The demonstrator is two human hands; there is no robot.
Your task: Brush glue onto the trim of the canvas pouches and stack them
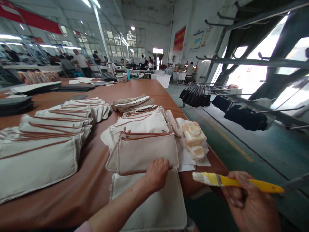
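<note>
My left hand [158,174] is closed, its fingers curled over the lower edge of a beige fabric panel [147,153] with a brown zipper along its top. Beneath my forearm lies another pale fabric panel [147,199], reaching over the table's near edge. My right hand [248,199] grips a yellow-handled paintbrush [227,181] by its handle, bristles pointing left and coated with something whitish. Just beyond the brush, a crusted cream-coloured container [193,133] sits on white paper at the table's right side. Further zippered panels [142,125] are stacked behind the held one.
On the left of the brown-covered table [96,164] runs a long overlapping row of zippered panels [38,158]. Dark flat pieces [74,87] lie farther back. A metal rack [256,61] with hanging dark pieces stands right of the aisle. Several people work in the background.
</note>
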